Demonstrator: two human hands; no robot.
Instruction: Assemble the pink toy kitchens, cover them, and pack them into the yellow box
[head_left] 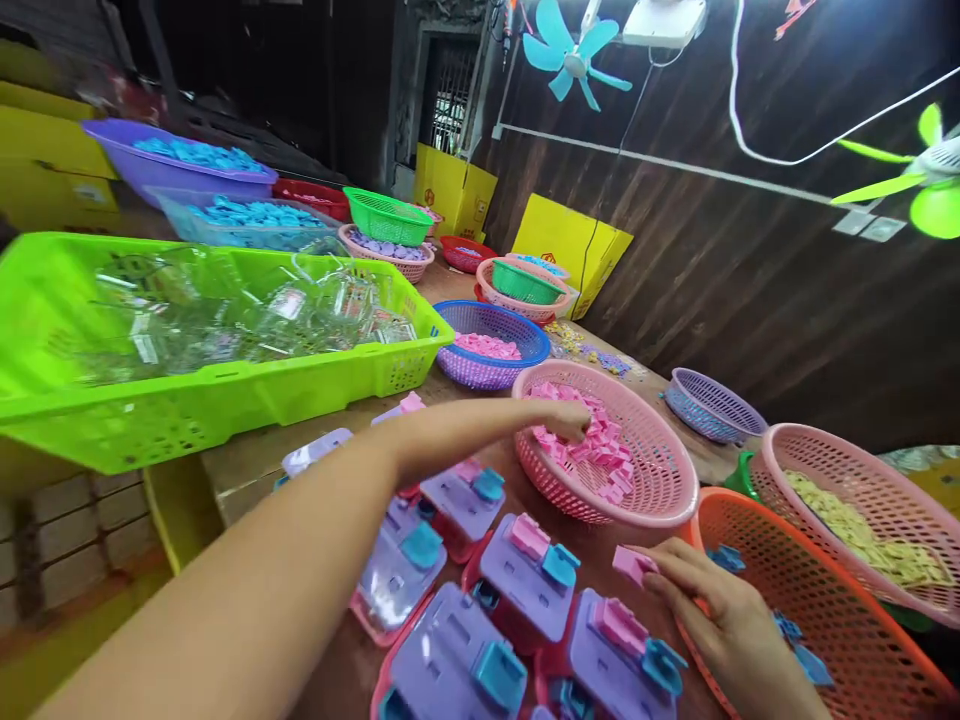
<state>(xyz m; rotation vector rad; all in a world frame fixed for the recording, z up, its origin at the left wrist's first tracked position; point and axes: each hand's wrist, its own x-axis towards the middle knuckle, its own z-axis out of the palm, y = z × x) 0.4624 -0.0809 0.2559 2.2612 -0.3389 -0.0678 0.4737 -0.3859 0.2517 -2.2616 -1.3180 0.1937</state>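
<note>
My left hand (568, 420) reaches into a pink mesh basket (660, 465) of small pink plastic pieces (600, 450). Its fingers look curled, and whatever they may hold is hidden. Between thumb and fingertips, my right hand (716, 610) pinches one pink plastic piece (632, 565), just below the basket's rim. Purple-lidded pink boxes (532, 585) stand in rows on the table under my arms. Several lids carry a blue flap together with a pink piece. One front lid (454, 660) shows a blue flap and no pink piece.
A lime-green crate (225, 400) of clear plastic parts stands at left. Close by my right hand is an orange basket (840, 590) with some blue parts. A blue basket (491, 320) of pink pieces sits behind, and a pink basket (780, 440) of yellowish parts at far right.
</note>
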